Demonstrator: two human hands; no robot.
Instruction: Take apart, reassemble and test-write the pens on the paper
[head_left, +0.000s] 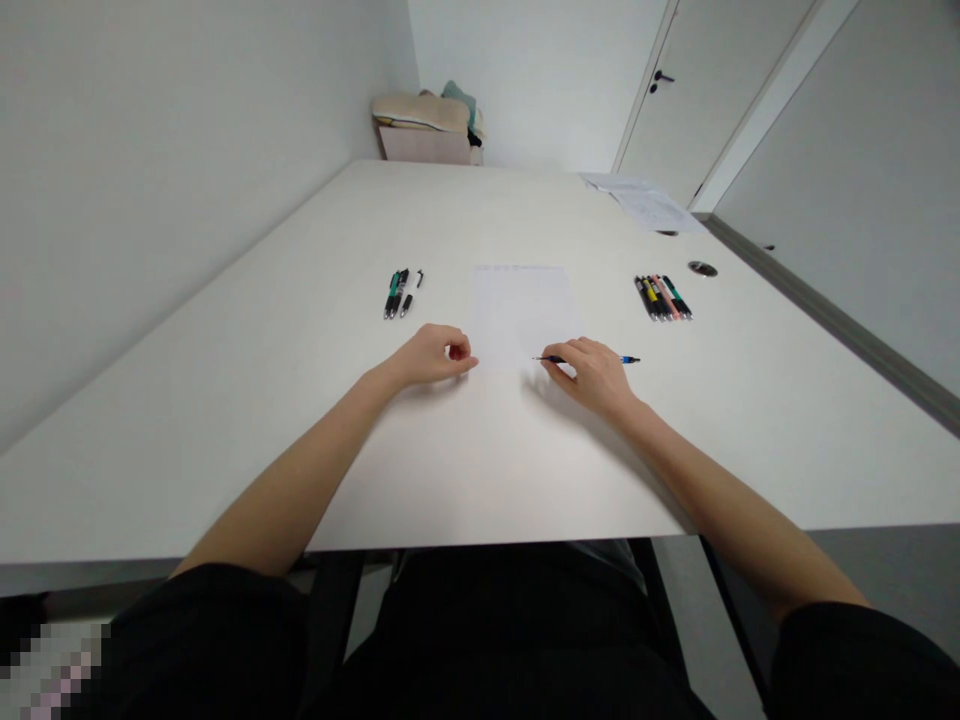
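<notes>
A sheet of paper lies on the white table, with faint writing along its far edge. My right hand is closed round a pen with a blue and black barrel. The pen is held nearly level, its tip pointing left over the near right part of the sheet. Beside the sheet's near left corner rests my left hand, its fingers loosely curled in towards the thumb and nothing seen in them.
Several pens lie at the left, some in parts. At the right is a row of several pens, near a round table grommet. More papers lie at the far right. Folded cloths are piled beyond the far edge.
</notes>
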